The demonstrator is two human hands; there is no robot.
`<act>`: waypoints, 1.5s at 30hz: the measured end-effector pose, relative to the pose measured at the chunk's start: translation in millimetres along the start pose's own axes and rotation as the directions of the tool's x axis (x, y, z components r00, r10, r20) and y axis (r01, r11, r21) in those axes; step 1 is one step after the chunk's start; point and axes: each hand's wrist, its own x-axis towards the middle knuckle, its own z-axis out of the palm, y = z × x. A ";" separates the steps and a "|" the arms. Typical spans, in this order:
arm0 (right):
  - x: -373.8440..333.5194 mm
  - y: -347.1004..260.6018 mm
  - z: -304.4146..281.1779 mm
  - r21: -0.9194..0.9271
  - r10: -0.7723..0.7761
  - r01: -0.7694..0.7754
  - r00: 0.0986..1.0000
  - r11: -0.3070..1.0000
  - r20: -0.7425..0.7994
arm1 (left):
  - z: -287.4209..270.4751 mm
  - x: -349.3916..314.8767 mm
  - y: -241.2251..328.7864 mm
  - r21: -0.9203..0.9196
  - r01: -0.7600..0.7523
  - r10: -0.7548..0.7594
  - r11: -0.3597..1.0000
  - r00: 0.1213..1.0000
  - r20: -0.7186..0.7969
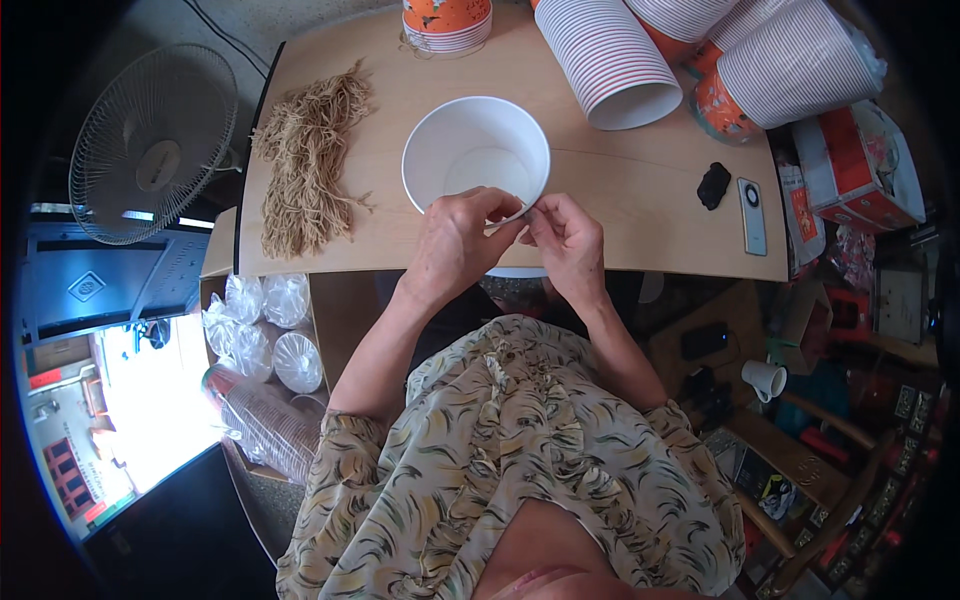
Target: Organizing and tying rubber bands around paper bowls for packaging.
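A large white paper tub [430, 150] stands at the table's near edge, its open mouth toward me and its inside bare. My left hand [455, 240] is closed at the near rim, fingertips reaching over it and thumb outside. Just right of it, my right hand [567, 240] pinches at the same stretch of rim, its thumb and forefinger pressed together. Whatever lies between the right fingertips is too small to make out. To the left lies a bundle of tan strings [310, 160]. Some thin string hangs around an orange patterned tub [447, 20] at the far edge.
Nested stacks of paper tubs [610, 65] lie at the far right. A black crumpled item [713, 186] and a phone [752, 215] rest near the right edge. A fan [155, 145] stands left, above a carton of bagged tubs [297, 360]. A white mug [765, 380] sits lower right.
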 end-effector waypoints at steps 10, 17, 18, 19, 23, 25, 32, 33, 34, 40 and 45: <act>1.6 4.9 -4.5 0.045 0.097 -0.098 0.995 0.994 0.027 | 7.5 -1.2 0.3 0.145 -0.074 0.069 0.987 0.997 0.039; 3.7 -1.4 -9.8 -0.042 0.124 -0.121 0.989 0.992 0.078 | 8.3 0.2 -3.0 0.101 -0.074 0.071 0.992 0.997 0.034; 3.5 -3.7 -9.2 -0.036 0.091 -0.089 0.994 0.995 0.057 | 8.0 0.4 -2.2 0.099 -0.073 0.070 0.992 0.997 0.031; 3.4 -4.9 -8.5 -0.031 0.057 -0.056 0.998 0.998 0.036 | 7.3 1.2 -0.1 0.073 -0.062 0.060 0.995 0.998 0.031; 1.7 -3.9 -8.8 -0.013 -0.069 0.068 0.994 0.998 -0.089 | 14.0 0.5 -1.7 0.054 -0.062 0.064 0.997 0.997 -0.038; 2.2 -7.5 -15.3 -0.150 -0.117 0.106 0.991 0.983 -0.068 | 15.7 0.5 -1.3 0.043 -0.052 0.054 0.998 0.997 -0.056; 14.3 -18.7 -17.3 -0.407 -0.190 0.186 0.981 0.894 0.030 | 17.5 3.2 -0.9 0.066 -0.057 0.060 0.996 0.997 -0.055; 15.3 -16.5 -18.1 -0.428 -0.245 0.235 0.969 0.873 0.033 | 17.3 3.8 -1.1 0.066 -0.056 0.060 0.996 0.997 -0.058; 16.0 -15.6 -18.4 -0.448 -0.299 0.283 0.954 0.848 0.037 | 17.2 4.6 -1.7 0.084 -0.074 0.079 0.994 0.995 -0.056; 15.1 -17.0 -15.1 -0.352 -0.227 0.205 0.974 0.913 -0.022 | 15.2 4.8 -3.9 0.174 0.023 -0.016 0.984 0.999 -0.037; 22.3 -37.0 -37.1 -0.083 0.039 -0.035 0.998 0.996 0.049 | -5.5 2.9 -11.2 0.211 0.037 -0.026 0.977 0.998 -0.055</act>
